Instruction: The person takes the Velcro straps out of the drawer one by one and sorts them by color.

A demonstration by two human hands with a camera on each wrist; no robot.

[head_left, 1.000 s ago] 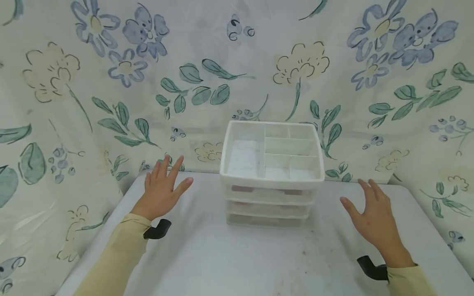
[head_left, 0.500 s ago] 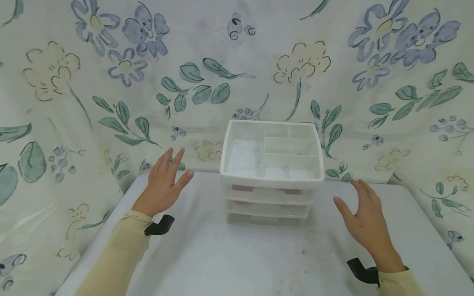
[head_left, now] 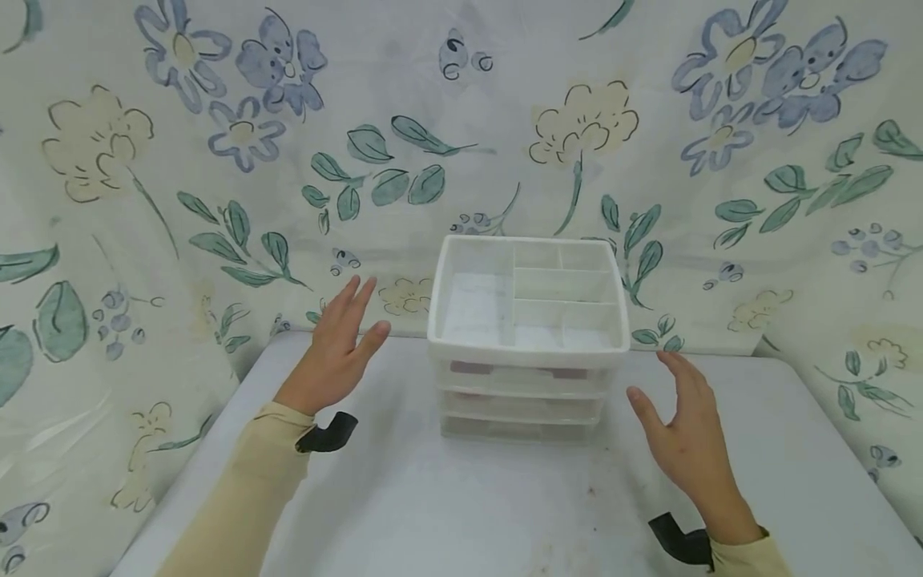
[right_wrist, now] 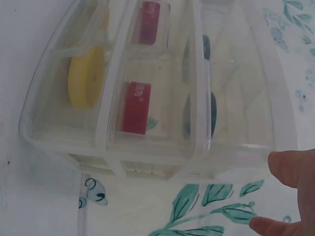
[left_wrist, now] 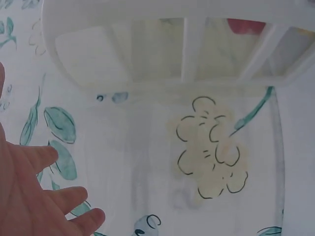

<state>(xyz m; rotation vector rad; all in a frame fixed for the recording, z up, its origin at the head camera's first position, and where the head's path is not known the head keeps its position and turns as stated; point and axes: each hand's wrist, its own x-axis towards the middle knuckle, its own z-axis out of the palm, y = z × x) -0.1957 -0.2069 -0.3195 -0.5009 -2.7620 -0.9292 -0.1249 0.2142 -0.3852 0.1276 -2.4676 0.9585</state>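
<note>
A white plastic drawer organizer (head_left: 530, 357) stands on the table, with a divided tray on top and three drawers pushed in below. To its left my left hand (head_left: 332, 357) hovers apart from it, fingers extended. My right hand (head_left: 688, 441) is held on the other side, thumb spread from the fingers, close to but apart from the organizer. Through the clear side in the right wrist view I make out a yellow round object (right_wrist: 86, 81), red box-like pieces (right_wrist: 137, 108) and dark rounded objects (right_wrist: 212, 115) in separate drawers. Neither hand holds anything.
The white table (head_left: 447, 513) carries small dark specks near the organizer. Floral cloth (head_left: 404, 72) hangs behind and at both sides. A black curved mount (head_left: 328, 433) is strapped at the left wrist, and a similar mount (head_left: 678, 538) at the right wrist.
Both hands have moved inward toward the organizer: the left hand to the right and slightly farther back, the right hand to the left. The organizer has stayed in place.
</note>
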